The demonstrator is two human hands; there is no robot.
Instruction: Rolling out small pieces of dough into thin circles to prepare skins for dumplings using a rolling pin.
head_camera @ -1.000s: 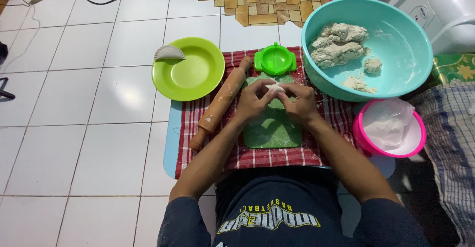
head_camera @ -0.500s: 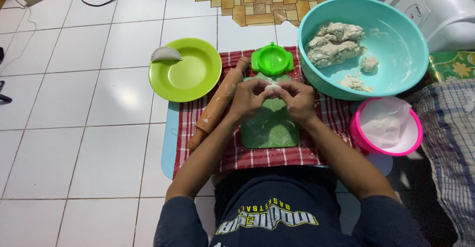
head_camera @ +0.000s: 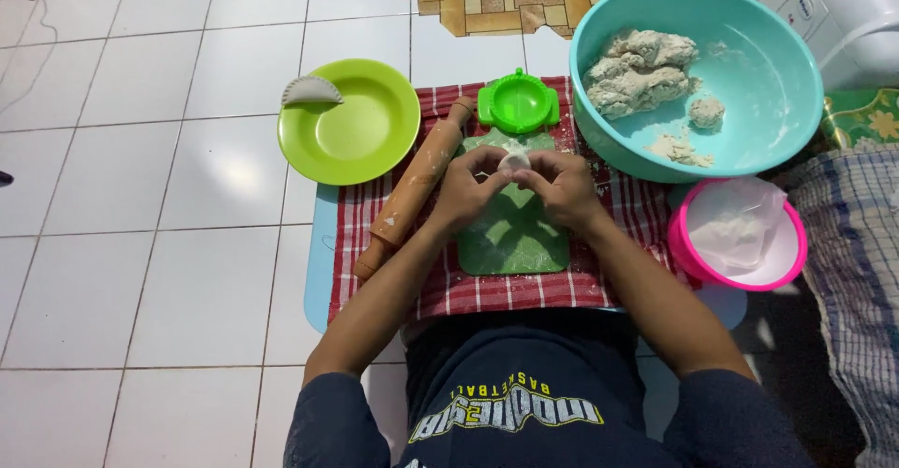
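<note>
Right then, the dough disc (head_camera: 514, 160) sat between my two hands, held just above the far end of the green board (head_camera: 513, 229). My left hand (head_camera: 470, 185) pinched its left edge with fingertips closed on it, and my right hand (head_camera: 560, 187) pinched the right edge the same way, so both were gripping that one small white round. I could not tell whether any filling was on it; my fingers covered most of it.

Just beyond the disc stood the green dumpling press (head_camera: 518, 103), shut and with nothing showing inside. To the left of my hands lay the rolling pin (head_camera: 418, 185), slanted across the red checked cloth (head_camera: 487, 285), dusted with flour and apart from my fingers. Further left was the green plate (head_camera: 348, 133), with one finished, crimped dumpling (head_camera: 312, 91) on its far rim.

To the right stood the teal bowl (head_camera: 785, 65), holding a big lump of dough (head_camera: 640, 71) and a few small scraps. Nearer me on that side was the pink bowl (head_camera: 791, 257) with white flour in it.

As I judged it, the work was early: one dumpling made, one disc in hand not yet pressed, and most of the dough untouched.
</note>
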